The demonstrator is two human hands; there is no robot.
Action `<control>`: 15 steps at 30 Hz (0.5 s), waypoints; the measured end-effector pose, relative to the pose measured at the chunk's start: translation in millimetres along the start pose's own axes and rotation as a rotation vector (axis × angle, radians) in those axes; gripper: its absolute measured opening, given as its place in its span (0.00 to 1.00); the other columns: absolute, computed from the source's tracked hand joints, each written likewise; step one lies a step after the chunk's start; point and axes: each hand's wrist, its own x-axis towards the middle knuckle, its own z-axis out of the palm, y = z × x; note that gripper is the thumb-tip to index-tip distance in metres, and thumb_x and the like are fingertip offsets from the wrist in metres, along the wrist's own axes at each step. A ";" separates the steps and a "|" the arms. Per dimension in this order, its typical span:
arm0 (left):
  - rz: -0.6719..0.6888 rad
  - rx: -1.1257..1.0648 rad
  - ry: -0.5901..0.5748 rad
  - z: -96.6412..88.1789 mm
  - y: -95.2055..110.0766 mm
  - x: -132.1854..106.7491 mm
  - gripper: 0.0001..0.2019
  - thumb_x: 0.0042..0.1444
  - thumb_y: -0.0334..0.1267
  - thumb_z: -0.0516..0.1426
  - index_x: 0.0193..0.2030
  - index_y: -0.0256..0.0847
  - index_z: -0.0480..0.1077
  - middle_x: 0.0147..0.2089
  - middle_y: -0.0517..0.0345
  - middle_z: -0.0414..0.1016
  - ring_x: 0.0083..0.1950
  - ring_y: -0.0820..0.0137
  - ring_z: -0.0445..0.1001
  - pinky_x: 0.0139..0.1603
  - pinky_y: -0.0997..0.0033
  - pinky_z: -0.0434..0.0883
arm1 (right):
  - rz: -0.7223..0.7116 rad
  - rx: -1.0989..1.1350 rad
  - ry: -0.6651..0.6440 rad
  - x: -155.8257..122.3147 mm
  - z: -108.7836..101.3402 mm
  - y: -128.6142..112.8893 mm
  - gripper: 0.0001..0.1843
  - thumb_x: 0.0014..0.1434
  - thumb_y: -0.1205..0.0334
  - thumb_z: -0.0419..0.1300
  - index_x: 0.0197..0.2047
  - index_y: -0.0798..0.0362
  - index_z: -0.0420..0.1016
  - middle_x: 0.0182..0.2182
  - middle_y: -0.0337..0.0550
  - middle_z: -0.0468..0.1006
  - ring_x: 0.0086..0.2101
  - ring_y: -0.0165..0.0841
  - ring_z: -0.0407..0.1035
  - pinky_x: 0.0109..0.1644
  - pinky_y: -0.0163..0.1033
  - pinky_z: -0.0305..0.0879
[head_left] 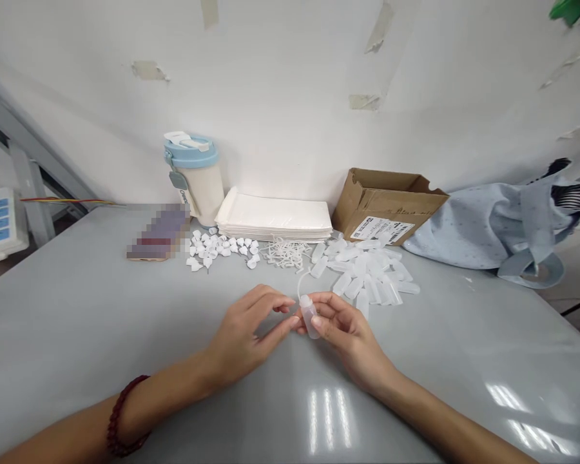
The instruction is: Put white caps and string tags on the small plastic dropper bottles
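Holding a small clear vial (310, 317) just above the table (101, 322): right hand (348, 332) pinches its body, left hand (241, 335) pinches its cap end. Likely risk: uneven finger pressure lets the smooth plastic slip into the nearby vial pile (367, 274)

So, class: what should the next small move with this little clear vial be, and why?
Probably seat the thin white strap on the neck of the vial: the right hand holds the vial, the left hand touches its top, and the strap arcs loose.
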 end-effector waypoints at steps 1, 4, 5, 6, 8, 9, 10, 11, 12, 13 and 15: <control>0.038 0.015 0.017 0.7 -0.6 -1.1 0.05 0.59 0.32 0.56 0.41 0.40 0.70 0.34 0.58 0.74 0.36 0.72 0.72 0.37 0.74 0.71 | 0.021 0.044 -0.028 0.5 -1.0 -0.3 0.15 0.56 0.56 0.65 0.45 0.52 0.72 0.38 0.45 0.80 0.40 0.35 0.75 0.53 0.46 0.65; 0.078 0.065 -0.016 1.8 -1.3 -3.6 0.10 0.59 0.35 0.58 0.47 0.41 0.67 0.40 0.54 0.74 0.41 0.69 0.72 0.42 0.70 0.72 | 0.069 0.164 -0.083 1.7 -3.1 0.0 0.14 0.57 0.57 0.63 0.46 0.52 0.72 0.40 0.47 0.80 0.44 0.36 0.74 0.55 0.46 0.62; 0.087 0.087 -0.043 2.1 -1.2 -4.4 0.14 0.58 0.37 0.58 0.51 0.41 0.66 0.44 0.52 0.73 0.45 0.67 0.72 0.44 0.68 0.73 | 0.084 0.198 -0.091 2.2 -3.4 0.2 0.14 0.58 0.58 0.63 0.46 0.53 0.72 0.40 0.47 0.80 0.45 0.37 0.73 0.55 0.46 0.62; 0.100 0.109 -0.069 2.5 -1.1 -5.1 0.18 0.58 0.38 0.59 0.55 0.41 0.63 0.48 0.50 0.71 0.48 0.65 0.71 0.47 0.65 0.73 | 0.101 0.229 -0.098 2.6 -3.5 0.3 0.14 0.57 0.59 0.63 0.47 0.53 0.73 0.40 0.47 0.79 0.46 0.37 0.73 0.55 0.46 0.63; 0.124 0.141 -0.101 4.0 -0.8 -6.3 0.25 0.57 0.40 0.59 0.60 0.42 0.58 0.53 0.46 0.68 0.53 0.61 0.69 0.50 0.61 0.72 | 0.145 0.281 -0.120 3.3 -3.2 0.4 0.14 0.57 0.60 0.63 0.46 0.54 0.73 0.38 0.48 0.80 0.46 0.39 0.73 0.53 0.45 0.65; 0.138 0.148 -0.104 5.2 -0.6 -6.8 0.27 0.57 0.40 0.60 0.61 0.42 0.56 0.54 0.45 0.66 0.54 0.60 0.68 0.51 0.60 0.72 | 0.166 0.305 -0.138 3.5 -2.8 0.4 0.13 0.56 0.60 0.64 0.45 0.54 0.73 0.37 0.47 0.80 0.46 0.39 0.74 0.52 0.45 0.66; 0.158 0.149 -0.106 6.4 -0.3 -7.1 0.28 0.57 0.39 0.60 0.62 0.41 0.55 0.54 0.44 0.66 0.54 0.60 0.67 0.52 0.60 0.72 | 0.181 0.325 -0.158 3.6 -2.4 0.4 0.13 0.56 0.61 0.64 0.44 0.54 0.73 0.37 0.47 0.80 0.45 0.39 0.74 0.51 0.44 0.66; 0.178 0.145 -0.102 7.8 0.0 -7.3 0.28 0.57 0.38 0.60 0.61 0.41 0.55 0.54 0.44 0.65 0.54 0.60 0.67 0.52 0.59 0.71 | 0.193 0.339 -0.178 3.7 -2.0 0.3 0.13 0.55 0.61 0.64 0.44 0.55 0.73 0.36 0.47 0.80 0.45 0.40 0.75 0.50 0.44 0.66; 0.196 0.139 -0.094 9.0 0.4 -7.3 0.27 0.56 0.37 0.60 0.60 0.41 0.55 0.53 0.44 0.66 0.54 0.60 0.67 0.52 0.60 0.71 | 0.203 0.346 -0.193 3.7 -1.5 0.3 0.13 0.55 0.61 0.64 0.44 0.54 0.73 0.36 0.47 0.80 0.45 0.40 0.75 0.50 0.44 0.67; 0.207 0.130 -0.084 10.0 0.8 -7.0 0.26 0.56 0.36 0.60 0.59 0.40 0.56 0.52 0.44 0.66 0.53 0.60 0.67 0.51 0.60 0.72 | 0.211 0.347 -0.205 3.6 -1.2 0.4 0.13 0.55 0.61 0.65 0.44 0.54 0.73 0.36 0.47 0.80 0.44 0.40 0.75 0.50 0.44 0.67; 0.223 0.114 -0.062 10.8 1.5 -6.1 0.24 0.55 0.35 0.60 0.57 0.40 0.57 0.51 0.45 0.67 0.52 0.60 0.68 0.50 0.60 0.72 | 0.214 0.336 -0.214 3.2 -0.5 0.8 0.14 0.54 0.61 0.65 0.44 0.54 0.72 0.36 0.47 0.80 0.44 0.40 0.75 0.51 0.45 0.66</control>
